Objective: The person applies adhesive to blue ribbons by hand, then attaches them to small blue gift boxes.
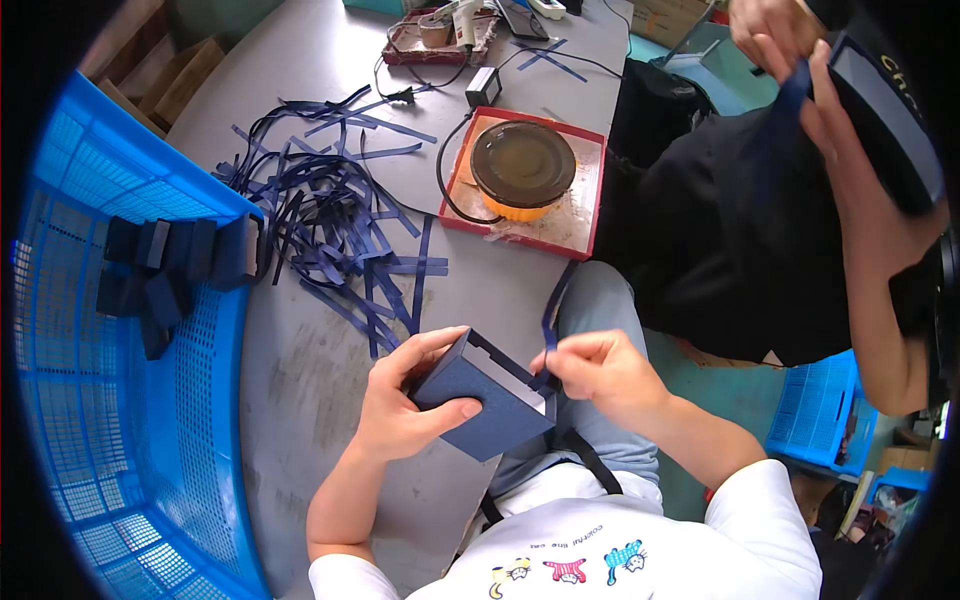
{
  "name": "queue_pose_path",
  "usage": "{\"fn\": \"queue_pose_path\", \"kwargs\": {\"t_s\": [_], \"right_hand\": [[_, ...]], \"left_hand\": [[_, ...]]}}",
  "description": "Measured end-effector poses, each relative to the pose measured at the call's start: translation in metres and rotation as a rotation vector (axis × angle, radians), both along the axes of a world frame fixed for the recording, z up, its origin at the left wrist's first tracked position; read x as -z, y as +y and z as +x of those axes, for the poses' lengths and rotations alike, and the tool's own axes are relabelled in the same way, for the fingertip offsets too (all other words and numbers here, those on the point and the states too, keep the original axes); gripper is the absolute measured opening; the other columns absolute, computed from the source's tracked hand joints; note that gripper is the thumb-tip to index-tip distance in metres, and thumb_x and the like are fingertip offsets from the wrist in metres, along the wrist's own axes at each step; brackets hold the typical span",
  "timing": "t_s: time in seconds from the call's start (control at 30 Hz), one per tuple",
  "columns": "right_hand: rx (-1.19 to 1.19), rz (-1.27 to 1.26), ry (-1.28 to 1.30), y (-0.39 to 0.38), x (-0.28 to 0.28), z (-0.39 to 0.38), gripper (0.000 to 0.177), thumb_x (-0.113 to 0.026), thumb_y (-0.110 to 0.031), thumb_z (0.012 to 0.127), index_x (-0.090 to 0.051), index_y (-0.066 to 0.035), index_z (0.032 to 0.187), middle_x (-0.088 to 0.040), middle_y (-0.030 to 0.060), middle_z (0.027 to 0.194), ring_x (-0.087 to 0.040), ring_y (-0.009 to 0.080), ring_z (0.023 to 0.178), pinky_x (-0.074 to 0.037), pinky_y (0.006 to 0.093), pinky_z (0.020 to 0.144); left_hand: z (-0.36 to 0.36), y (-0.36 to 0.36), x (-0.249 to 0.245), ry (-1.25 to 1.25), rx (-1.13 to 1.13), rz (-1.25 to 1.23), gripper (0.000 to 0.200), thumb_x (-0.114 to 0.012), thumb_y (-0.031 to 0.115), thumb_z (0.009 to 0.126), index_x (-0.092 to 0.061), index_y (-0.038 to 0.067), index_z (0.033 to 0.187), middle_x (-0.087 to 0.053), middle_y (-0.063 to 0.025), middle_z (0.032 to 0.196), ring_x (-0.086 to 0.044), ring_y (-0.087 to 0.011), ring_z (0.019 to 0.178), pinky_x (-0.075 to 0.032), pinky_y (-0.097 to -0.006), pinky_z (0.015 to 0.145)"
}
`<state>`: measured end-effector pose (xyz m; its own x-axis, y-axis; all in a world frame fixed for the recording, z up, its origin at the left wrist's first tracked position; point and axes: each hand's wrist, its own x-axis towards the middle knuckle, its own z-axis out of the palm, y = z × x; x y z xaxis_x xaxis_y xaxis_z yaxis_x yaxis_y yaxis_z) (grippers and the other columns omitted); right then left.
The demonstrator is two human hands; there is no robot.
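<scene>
My left hand (415, 400) is wrapped round a dark blue box (490, 405), thumb on its broad face and fingers behind. The box is tilted, with its pale inside showing along the upper edge. At the box's right end my right hand (600, 370) pinches a dark blue ribbon (552, 310), which sticks up past the fingers and also reaches the box's opening. A tangled pile of blue ribbons (330, 220) lies on the grey table beyond my left hand.
A blue plastic basket (215, 400) with several dark boxes (165, 265) stands at the left. A round pot (522, 165) sits in a red-rimmed tray (595, 190). Glue gun (465, 25) and cables lie at the back. A co-worker (720, 230) in black holds another box at right.
</scene>
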<state>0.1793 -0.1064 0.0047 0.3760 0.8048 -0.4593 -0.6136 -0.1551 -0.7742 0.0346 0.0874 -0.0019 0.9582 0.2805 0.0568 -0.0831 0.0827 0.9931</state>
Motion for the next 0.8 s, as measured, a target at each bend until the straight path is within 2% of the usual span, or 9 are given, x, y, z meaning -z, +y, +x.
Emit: {"fn": "queue_pose_path", "kwargs": {"t_s": [0.17,0.27,0.33,0.4,0.43,0.5,0.53,0.6,0.8], "right_hand": [[0.365,0.157,-0.095,0.013,0.000,0.024,0.016,-0.063,-0.014,0.086,-0.067,0.001,0.089,-0.049,-0.0058,0.061,-0.032,0.0018,0.050,-0.024,0.0191,0.046],[0.468,0.206,-0.178,0.012,0.001,0.046,0.015,-0.061,-0.013,0.087,-0.066,0.000,0.091,-0.046,-0.0051,0.058,-0.032,0.0022,0.049,-0.024,0.0191,0.046],[0.489,0.209,-0.185,0.015,0.003,0.055,0.015,-0.061,-0.013,0.087,-0.066,0.000,0.092,-0.049,-0.0035,0.060,-0.035,0.0033,0.050,-0.027,0.0196,0.046],[0.676,0.204,-0.223,0.028,0.001,0.054,0.014,-0.060,-0.014,0.088,-0.064,-0.001,0.091,-0.051,-0.0016,0.063,-0.040,0.0046,0.052,-0.032,0.0206,0.048],[0.677,0.201,-0.223,0.035,-0.003,0.054,0.014,-0.060,-0.014,0.088,-0.064,-0.001,0.091,-0.051,-0.0016,0.063,-0.040,0.0046,0.052,-0.032,0.0206,0.048],[0.863,0.185,0.041,0.047,-0.014,0.056,0.014,-0.057,-0.015,0.090,-0.061,-0.002,0.089,-0.053,0.0003,0.065,-0.043,0.0059,0.053,-0.035,0.0225,0.048],[0.861,0.181,0.041,0.044,-0.010,0.062,0.014,-0.057,-0.015,0.090,-0.061,-0.002,0.089,-0.053,0.0003,0.065,-0.043,0.0059,0.053,-0.035,0.0225,0.048],[0.550,0.288,-0.006,0.032,0.004,0.078,0.015,-0.054,-0.016,0.092,-0.058,-0.002,0.089,-0.051,-0.0004,0.064,-0.041,0.0052,0.052,-0.033,0.0216,0.046],[0.563,0.077,-0.270,0.049,0.011,0.105,0.018,-0.064,-0.016,0.086,-0.062,-0.001,0.076,-0.043,-0.0062,0.053,-0.030,0.0007,0.044,-0.023,0.0178,0.041]], "left_hand": [[-0.009,0.009,0.011,0.121,-0.094,-0.005,0.057,-0.075,0.005,0.069,-0.050,-0.003,0.120,-0.064,-0.0103,0.095,-0.061,-0.0131,0.085,-0.047,-0.0238,0.076],[-0.018,0.020,0.023,0.208,-0.113,0.029,0.056,-0.074,0.006,0.069,-0.051,-0.003,0.119,-0.063,-0.0100,0.095,-0.060,-0.0136,0.086,-0.048,-0.0246,0.076],[-0.021,0.023,0.028,0.291,-0.133,0.068,0.055,-0.073,0.007,0.069,-0.051,-0.002,0.118,-0.064,-0.0099,0.094,-0.060,-0.0138,0.085,-0.048,-0.0250,0.077],[-0.021,0.025,0.033,0.300,-0.128,0.067,0.055,-0.073,0.007,0.069,-0.052,-0.002,0.118,-0.064,-0.0099,0.094,-0.061,-0.0139,0.085,-0.048,-0.0250,0.076],[-0.019,0.026,0.035,0.310,-0.129,0.070,0.055,-0.073,0.007,0.069,-0.052,-0.001,0.118,-0.064,-0.0099,0.094,-0.061,-0.0139,0.084,-0.048,-0.0250,0.076],[-0.012,0.024,0.034,0.310,-0.101,0.056,0.055,-0.074,0.008,0.069,-0.052,-0.001,0.119,-0.064,-0.0099,0.094,-0.061,-0.0140,0.084,-0.048,-0.0252,0.076],[-0.007,0.022,0.034,0.309,-0.074,0.043,0.056,-0.075,0.009,0.069,-0.052,-0.001,0.119,-0.063,-0.0100,0.094,-0.061,-0.0142,0.084,-0.048,-0.0253,0.076],[0.005,0.018,0.034,0.273,-0.024,0.050,0.057,-0.076,0.012,0.068,-0.053,0.000,0.118,-0.063,-0.0097,0.094,-0.061,-0.0137,0.084,-0.048,-0.0256,0.076],[0.048,0.006,0.025,0.198,0.149,0.123,0.054,-0.076,0.014,0.068,-0.054,0.000,0.116,-0.063,-0.0105,0.097,-0.062,-0.0154,0.086,-0.049,-0.0268,0.076]]}}
